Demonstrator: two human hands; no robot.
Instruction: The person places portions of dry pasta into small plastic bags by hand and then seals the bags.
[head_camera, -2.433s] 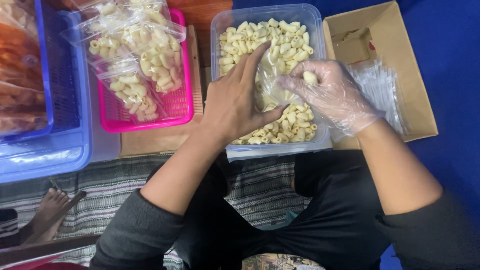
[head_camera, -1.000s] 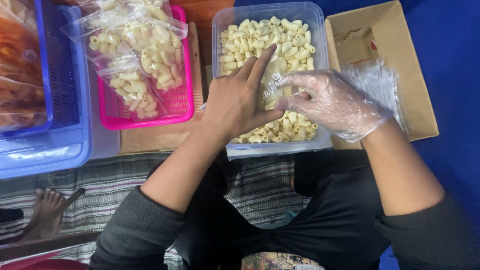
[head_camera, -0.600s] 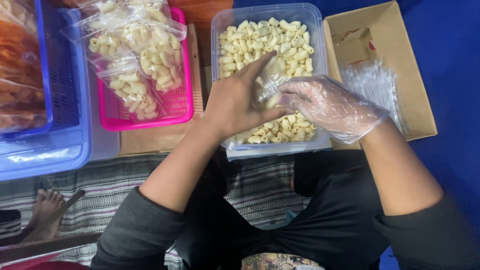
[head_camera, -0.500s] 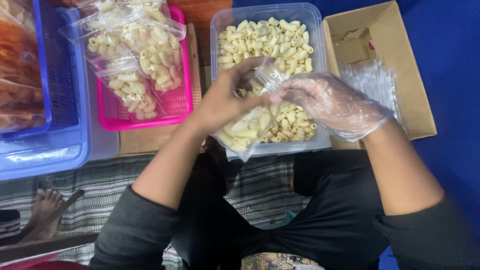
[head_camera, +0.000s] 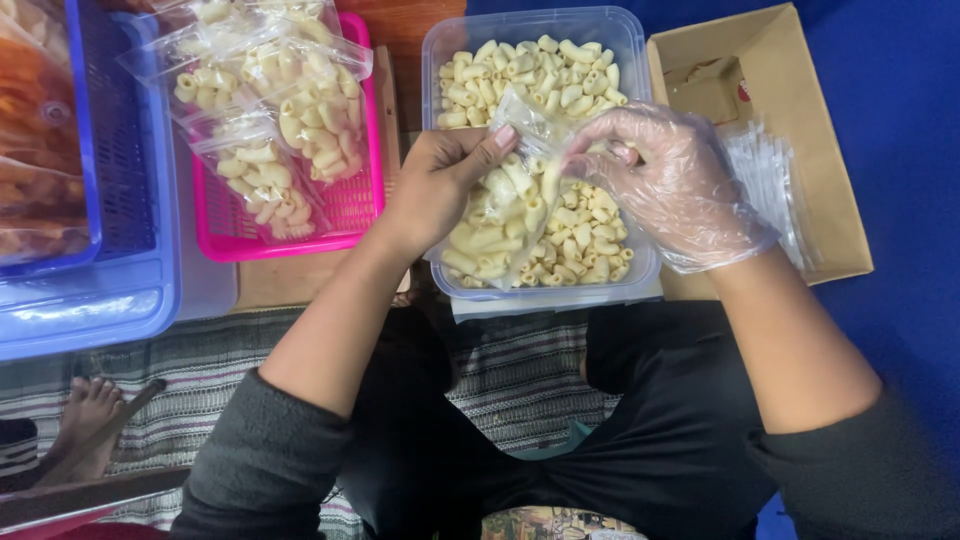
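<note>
Where bag hangs — pinching fingers.

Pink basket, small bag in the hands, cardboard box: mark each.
pink basket (head_camera: 352, 212), head view, on its bare right wall.
small bag (head_camera: 503, 215), head view, on its macaroni-filled middle.
cardboard box (head_camera: 815, 150), head view, on its right wall.

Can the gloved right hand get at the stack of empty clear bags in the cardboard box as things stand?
Probably yes. The right hand sits just beside the empty clear bags in the open-topped cardboard box, with nothing between. It is pinching the partly filled bag, so it would have to let go first.
</note>
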